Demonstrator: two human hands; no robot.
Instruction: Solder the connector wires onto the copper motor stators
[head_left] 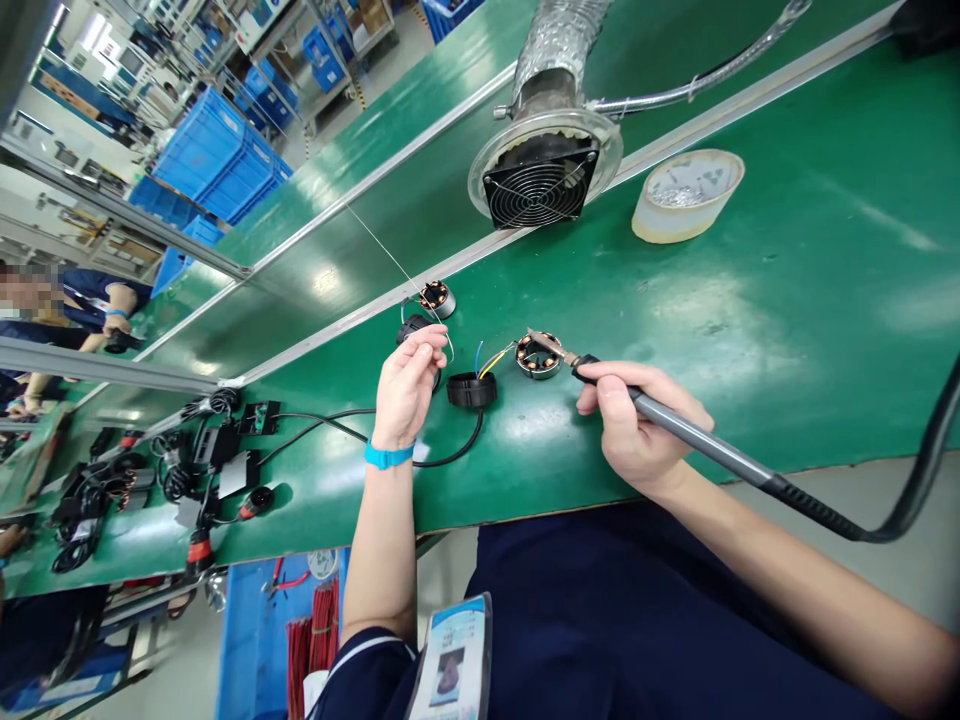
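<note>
My right hand (637, 425) is closed round the grey handle of a soldering iron (697, 440). Its tip rests on a round stator with copper coils (538, 355) lying on the green bench (750, 330). Coloured wires run from that stator to a black round housing (472, 389). My left hand (409, 385) pinches a thin solder wire (390, 255) that stretches up and away to the left. A second copper-coil stator (436, 297) lies just beyond my left hand, with a black part (412, 327) beside it.
A fume extractor fan on a silver duct (541, 178) faces the work spot. A roll of clear tape (688, 195) sits to its right. Black cables and connectors (195, 460) crowd the bench's left end. Another person (82, 310) works at far left. Blue crates (217, 160) stand behind.
</note>
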